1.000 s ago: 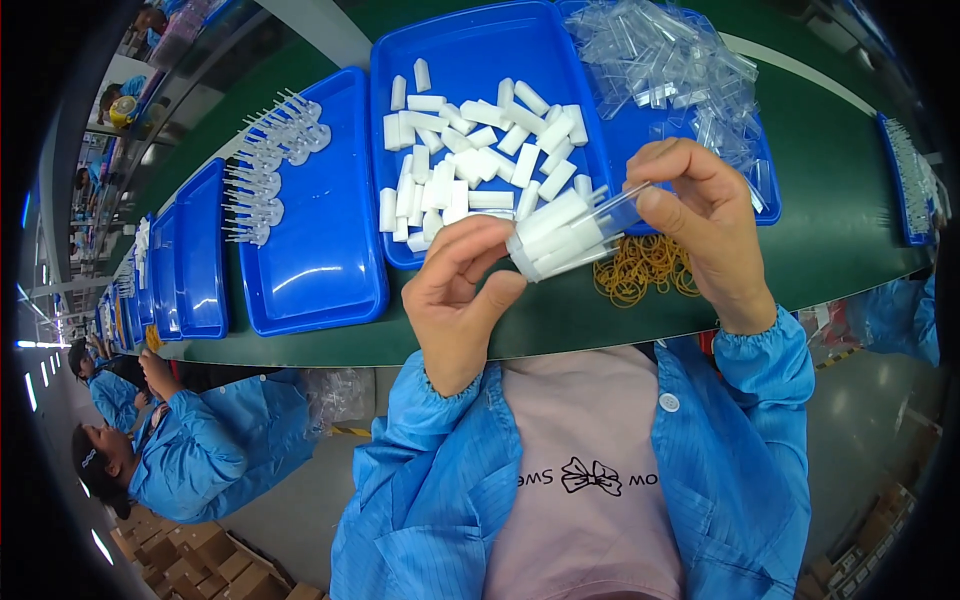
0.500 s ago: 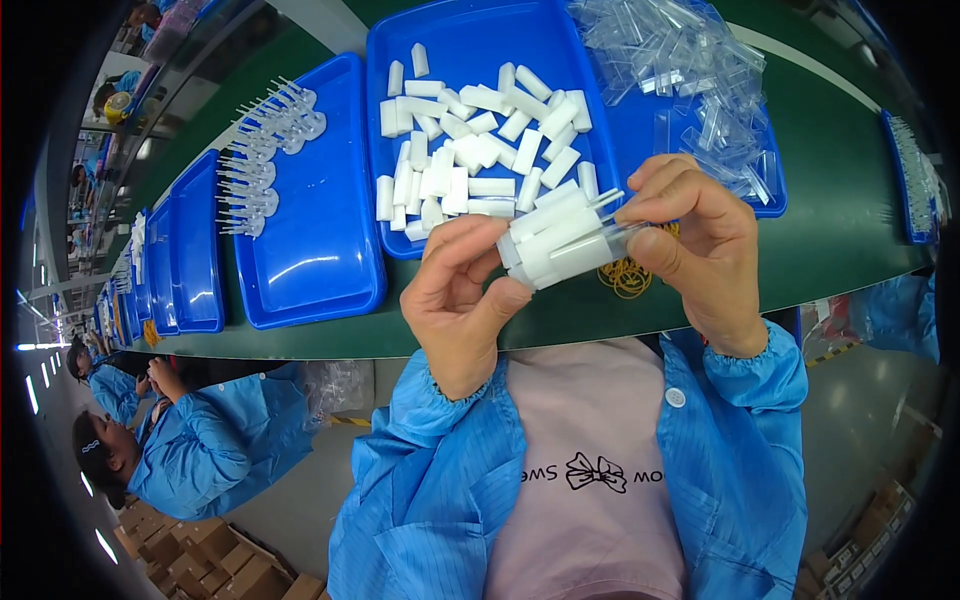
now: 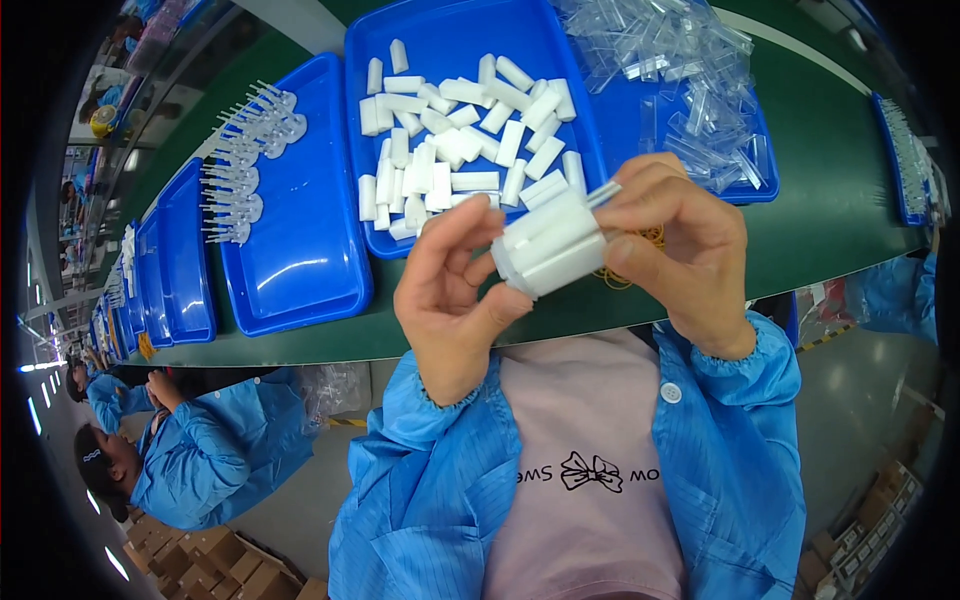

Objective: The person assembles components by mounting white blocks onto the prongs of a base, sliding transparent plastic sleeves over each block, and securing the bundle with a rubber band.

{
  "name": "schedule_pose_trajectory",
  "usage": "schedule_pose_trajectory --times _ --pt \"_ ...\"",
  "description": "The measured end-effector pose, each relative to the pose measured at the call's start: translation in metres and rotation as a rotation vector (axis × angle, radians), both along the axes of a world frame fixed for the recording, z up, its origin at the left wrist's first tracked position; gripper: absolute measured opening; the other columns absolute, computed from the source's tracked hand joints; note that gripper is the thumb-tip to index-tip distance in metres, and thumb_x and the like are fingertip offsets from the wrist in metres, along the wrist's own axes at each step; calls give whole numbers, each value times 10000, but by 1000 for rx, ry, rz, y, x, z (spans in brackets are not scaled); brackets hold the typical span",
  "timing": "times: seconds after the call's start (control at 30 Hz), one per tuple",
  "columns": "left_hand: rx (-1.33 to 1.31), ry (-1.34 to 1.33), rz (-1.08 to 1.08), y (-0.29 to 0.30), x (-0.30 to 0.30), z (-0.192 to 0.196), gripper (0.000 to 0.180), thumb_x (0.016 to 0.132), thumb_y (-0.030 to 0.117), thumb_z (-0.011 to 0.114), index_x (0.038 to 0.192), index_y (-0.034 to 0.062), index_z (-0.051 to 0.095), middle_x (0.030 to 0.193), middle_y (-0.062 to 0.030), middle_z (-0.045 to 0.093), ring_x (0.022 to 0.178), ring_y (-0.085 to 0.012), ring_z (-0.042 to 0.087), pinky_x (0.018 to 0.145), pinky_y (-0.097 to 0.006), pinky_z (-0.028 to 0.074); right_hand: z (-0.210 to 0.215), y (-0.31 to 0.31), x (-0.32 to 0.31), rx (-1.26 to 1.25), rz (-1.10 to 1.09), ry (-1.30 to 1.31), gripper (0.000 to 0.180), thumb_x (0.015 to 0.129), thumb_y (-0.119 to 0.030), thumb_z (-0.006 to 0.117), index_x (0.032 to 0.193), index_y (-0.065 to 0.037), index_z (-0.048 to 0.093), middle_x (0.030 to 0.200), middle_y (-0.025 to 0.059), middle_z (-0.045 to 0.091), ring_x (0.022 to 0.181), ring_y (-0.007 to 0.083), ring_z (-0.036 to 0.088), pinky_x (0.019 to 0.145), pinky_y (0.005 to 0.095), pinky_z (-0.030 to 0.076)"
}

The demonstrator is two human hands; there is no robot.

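Note:
Both hands hold a bundle of white foam-like blocks (image 3: 557, 248) set round a clear pronged plastic piece, above the table's near edge. My left hand (image 3: 447, 325) is at its round base, the thumb pressed below and the curled fingers above. At the other end, my right hand (image 3: 690, 255) pinches the bundle between thumb and fingers. Thin pale rods (image 3: 603, 193) stick out there beside the fingertips. The bundle lies tilted, its right end higher. My right fingers hide part of that end.
Loose white blocks (image 3: 430, 172) fill a blue tray (image 3: 440, 50) ahead. Right of it, clear plastic strips (image 3: 700, 90) are heaped on another tray. Clear pronged pieces (image 3: 235, 180) line a left tray (image 3: 300, 285). Yellow rubber bands (image 3: 612, 279) lie behind the bundle. A co-worker (image 3: 195, 455) sits left.
The bundle has turned between my hands, so broad white block faces now show where a clear strip was visible in front. My right fingers have shifted slightly left along it.

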State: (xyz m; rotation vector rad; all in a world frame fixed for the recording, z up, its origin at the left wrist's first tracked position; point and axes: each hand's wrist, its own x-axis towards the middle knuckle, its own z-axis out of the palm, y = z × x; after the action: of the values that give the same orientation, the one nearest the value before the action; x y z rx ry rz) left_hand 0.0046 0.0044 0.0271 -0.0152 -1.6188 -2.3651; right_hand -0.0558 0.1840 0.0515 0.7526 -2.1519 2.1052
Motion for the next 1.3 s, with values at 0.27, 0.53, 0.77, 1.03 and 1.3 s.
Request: schedule_pose_trajectory --times 0.27,0.53,0.77,1.03,1.3 --pt "81 -206 -114 -5 -8 -18 458 772 -11 666 1202 -54 513 1180 -147 543 1026 -201 579 908 -315 452 -10 13 -53 380 -36 206 243 839 -205 610 1027 -56 654 933 81 618 966 192 552 896 348 391" --pt "101 -234 2 -1 -14 -14 548 799 93 603 1309 -19 437 1272 -172 516 1199 -255 493 1027 -364 368 -60 41 -103 1340 -462 616 292 789 -250 658 1039 -105 618 817 70 650 826 248 572 790 433 360" --pt "106 -213 61 -5 -12 -12 536 792 25 603 1301 -27 442 1271 -167 504 1155 -246 521 981 -347 402 -36 29 -90 303 -120 115 220 813 -136 652 1005 -71 564 808 17 587 801 100 532 750 252 400" --pt "-147 -25 87 0 -6 -14 572 736 -95 612 1282 -38 450 1236 -164 506 1114 -248 550 942 -346 450 -3 6 -45 -257 62 -290 190 855 -102 615 1006 -39 518 873 0 562 815 48 503 742 197 401" --pt "-372 71 161 0 -5 -15 573 681 -58 672 1230 -19 517 1174 -134 518 1079 -229 551 914 -333 461 -3 -10 -29 -299 42 -307 228 856 -101 614 1043 -32 503 887 16 570 829 54 514 744 203 402"
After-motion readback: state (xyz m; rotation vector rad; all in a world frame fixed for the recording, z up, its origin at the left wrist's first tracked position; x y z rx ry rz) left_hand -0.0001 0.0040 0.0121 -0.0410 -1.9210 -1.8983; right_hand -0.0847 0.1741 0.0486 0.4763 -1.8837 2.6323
